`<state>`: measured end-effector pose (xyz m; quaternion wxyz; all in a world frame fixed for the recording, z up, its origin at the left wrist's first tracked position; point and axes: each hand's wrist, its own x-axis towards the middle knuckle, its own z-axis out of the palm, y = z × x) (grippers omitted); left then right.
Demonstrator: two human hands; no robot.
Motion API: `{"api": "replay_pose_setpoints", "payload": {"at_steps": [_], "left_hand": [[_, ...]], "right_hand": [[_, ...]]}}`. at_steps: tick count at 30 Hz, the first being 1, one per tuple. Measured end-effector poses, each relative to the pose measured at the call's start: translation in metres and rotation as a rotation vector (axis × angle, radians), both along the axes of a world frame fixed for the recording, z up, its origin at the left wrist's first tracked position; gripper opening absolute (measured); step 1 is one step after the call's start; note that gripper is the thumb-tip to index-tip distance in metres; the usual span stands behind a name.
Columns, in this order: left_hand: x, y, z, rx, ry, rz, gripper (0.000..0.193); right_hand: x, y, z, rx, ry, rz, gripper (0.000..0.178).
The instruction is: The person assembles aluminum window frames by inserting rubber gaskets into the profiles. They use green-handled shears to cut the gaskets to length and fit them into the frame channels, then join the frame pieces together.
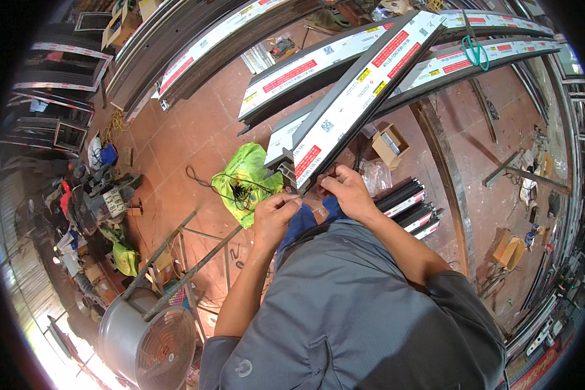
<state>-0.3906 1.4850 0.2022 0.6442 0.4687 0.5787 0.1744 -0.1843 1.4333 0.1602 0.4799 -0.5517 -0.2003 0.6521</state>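
Near the worker's belly, two bare hands meet at the low end of a long bar (364,81) with white film on its faces. The bar slants up, far and to the right, and lies across two more film-covered bars.

The left hand (276,213) has its thumb and finger pinched close together, and they seem to have hold of a thin dark strip (304,194). The right hand (349,191) has its fingers bent by the bar's right edge. I cannot tell if they grip the strip, the bar, or both.

Just left of the bar's end sits a bright green bag (246,162) with dark cord (202,182) bunched on it and looped out to the left. That loop could catch on something and tug if it is pulled hard. The strip is so thin that it could slip if the pinch is loose. If the hands push sideways, the top bar could slide, as it only rests on the others. The green-handled scissors (476,53) lie on the far right bar, so a big bump could knock them off.
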Motion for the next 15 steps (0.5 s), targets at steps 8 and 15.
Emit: {"api": "replay_pose_setpoints", "payload": {"at_steps": [8,15], "left_hand": [[0.008,-0.005,0.001,-0.123,-0.059,0.07,0.024],[0.006,-0.001,-0.019,-0.077,-0.212,0.022,0.024]], "right_hand": [[0.005,0.0,0.006,0.062,-0.18,0.071,0.019],[0.011,-0.006,0.021,0.685,-0.969,0.207,0.023]]}}
